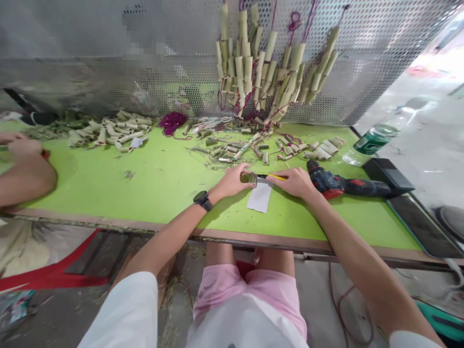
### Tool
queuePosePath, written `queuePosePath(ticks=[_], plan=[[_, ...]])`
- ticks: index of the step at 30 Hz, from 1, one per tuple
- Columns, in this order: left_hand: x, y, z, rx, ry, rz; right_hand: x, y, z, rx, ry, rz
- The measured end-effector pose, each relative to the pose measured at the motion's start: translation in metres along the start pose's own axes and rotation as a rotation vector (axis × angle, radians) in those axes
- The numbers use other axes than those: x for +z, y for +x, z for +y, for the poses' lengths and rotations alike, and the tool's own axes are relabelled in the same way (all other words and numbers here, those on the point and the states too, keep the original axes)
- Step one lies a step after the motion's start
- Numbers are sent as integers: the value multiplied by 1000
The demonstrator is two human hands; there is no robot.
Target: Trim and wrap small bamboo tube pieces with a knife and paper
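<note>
My left hand (235, 181), with a dark watch on its wrist, is closed on a short piece of bamboo tube (253, 180) between thumb and fingers. From the right, my right hand (292, 181) grips a slim yellow-handled tool (277, 177). Its dark tip meets the tube's right side or end; the exact kind of tool is too small to tell. Just below both hands, a torn piece of white paper (259, 197) lies flat on the green tabletop (170, 188).
Bamboo pieces and shavings (232, 150) litter the table's back. Strung bamboo tubes (246, 67) hang on a perforated metal screen. A cordless drill (328, 181), a water bottle (377, 140) and a phone (427, 224) sit at right. Another person's arm (27, 174) rests at far left.
</note>
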State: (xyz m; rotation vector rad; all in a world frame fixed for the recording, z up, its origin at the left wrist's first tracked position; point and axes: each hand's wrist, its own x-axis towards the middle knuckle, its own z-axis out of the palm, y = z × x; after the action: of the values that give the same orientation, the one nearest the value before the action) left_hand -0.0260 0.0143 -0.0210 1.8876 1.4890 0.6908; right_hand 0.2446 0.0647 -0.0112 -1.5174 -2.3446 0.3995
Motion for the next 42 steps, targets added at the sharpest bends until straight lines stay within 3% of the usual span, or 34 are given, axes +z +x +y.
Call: queuePosePath(ticks=[6, 10, 17, 22, 27, 42], plan=[[-2, -2, 5, -19, 19, -2, 1, -2, 6, -27, -6, 43], [-2, -2, 6, -31, 22, -14, 0, -1, 9, -82, 41, -44], [-2, -3, 7, -11, 44, -13, 0, 3, 7, -52, -78, 18], [-2, -3, 7, -3, 72, -10, 0, 0, 9, -77, 13, -59], [0, -1, 4, -3, 54, -10, 0, 3, 6, 0, -11, -49], [-1, -1, 6, -23, 33, -17, 2, 3, 8, -16, 59, -83]])
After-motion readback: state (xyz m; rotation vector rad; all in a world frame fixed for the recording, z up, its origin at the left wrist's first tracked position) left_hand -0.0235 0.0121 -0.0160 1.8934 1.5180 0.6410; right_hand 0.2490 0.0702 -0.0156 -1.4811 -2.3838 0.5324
